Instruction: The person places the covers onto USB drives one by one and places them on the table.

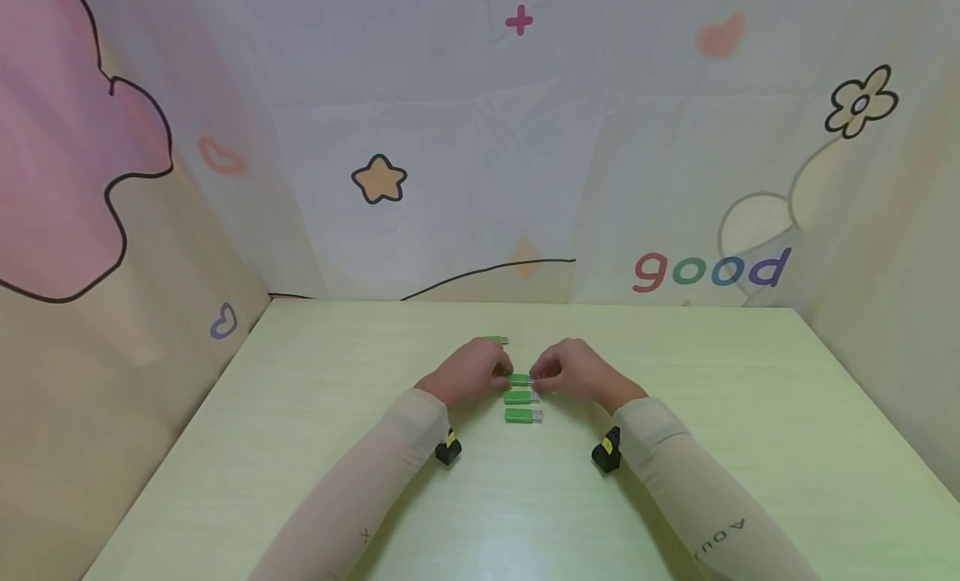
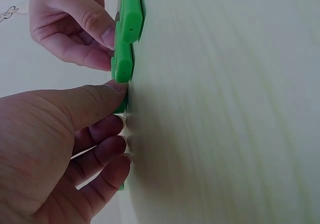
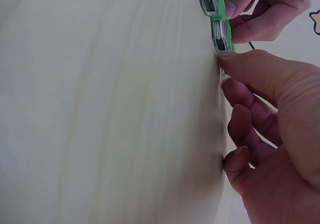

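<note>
Both hands meet at a green USB flash drive (image 1: 518,380) lying crosswise on the table. My left hand (image 1: 471,373) pinches its green end between thumb and fingers. At the metal plug end, my right hand (image 1: 583,374) pinches it with thumb and forefinger. A second green flash drive (image 1: 517,398) lies just nearer the body, and a third flash drive (image 1: 519,416) sits nearest, all roughly parallel with plugs to the right. Beyond the left hand, another flash drive (image 1: 504,340) is partly hidden by that hand. The right wrist view shows clear covering around a plug (image 3: 220,37).
A pale wood-grain table (image 1: 337,356) spreads around the hands. A printed cloth backdrop (image 1: 450,106) stands along its far edge and sides. Each wrist wears a small black camera, such as the left camera (image 1: 448,449).
</note>
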Motion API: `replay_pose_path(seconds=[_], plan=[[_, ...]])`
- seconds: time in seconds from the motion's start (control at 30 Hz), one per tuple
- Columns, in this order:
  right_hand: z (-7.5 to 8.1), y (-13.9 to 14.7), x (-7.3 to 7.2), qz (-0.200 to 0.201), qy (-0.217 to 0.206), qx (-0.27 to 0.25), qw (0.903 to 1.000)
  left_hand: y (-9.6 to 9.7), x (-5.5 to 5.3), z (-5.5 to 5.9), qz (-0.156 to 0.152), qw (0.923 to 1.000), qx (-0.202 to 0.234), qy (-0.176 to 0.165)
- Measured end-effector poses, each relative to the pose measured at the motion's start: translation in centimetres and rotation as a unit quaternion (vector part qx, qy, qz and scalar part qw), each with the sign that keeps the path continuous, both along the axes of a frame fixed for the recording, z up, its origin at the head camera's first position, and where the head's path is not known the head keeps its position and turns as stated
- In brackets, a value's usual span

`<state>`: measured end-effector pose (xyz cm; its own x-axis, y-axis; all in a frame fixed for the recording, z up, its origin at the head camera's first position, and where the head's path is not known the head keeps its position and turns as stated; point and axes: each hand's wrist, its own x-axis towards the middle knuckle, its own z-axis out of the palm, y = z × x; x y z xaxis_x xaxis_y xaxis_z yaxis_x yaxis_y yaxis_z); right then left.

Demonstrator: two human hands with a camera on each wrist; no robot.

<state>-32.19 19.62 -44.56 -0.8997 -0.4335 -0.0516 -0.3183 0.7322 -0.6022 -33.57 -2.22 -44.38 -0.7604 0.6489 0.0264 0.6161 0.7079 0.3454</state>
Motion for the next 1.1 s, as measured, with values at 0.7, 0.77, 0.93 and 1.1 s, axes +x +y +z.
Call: replay_pose_path(seconds=[0.7,0.77,0.93,1.1], plan=[[-0.2,0.3,-0.3,-0.009,-0.016,-0.006,0.9998,-0.2,-0.3,0.6,0.003,0.9992,-0.008,-0.040],[-0.1,0.4,-0.3,-0.009,-0.014,-0.003,0.9999,-0.3,-0.4,0.8,-0.001,0.9991,-0.012,-0.040],[0.4,1.0,-0.6,-0.014,0.022,0.005,0.9997,-0.8,-0.8,1.3,0.004,0.9993,-0.001,-0.037],[1.6,1.7,-0.9,-0.033,0.069,-0.008,0.9970,-1.4,-1.6,1.6,0.028,0.9992,0.026,-0.012]])
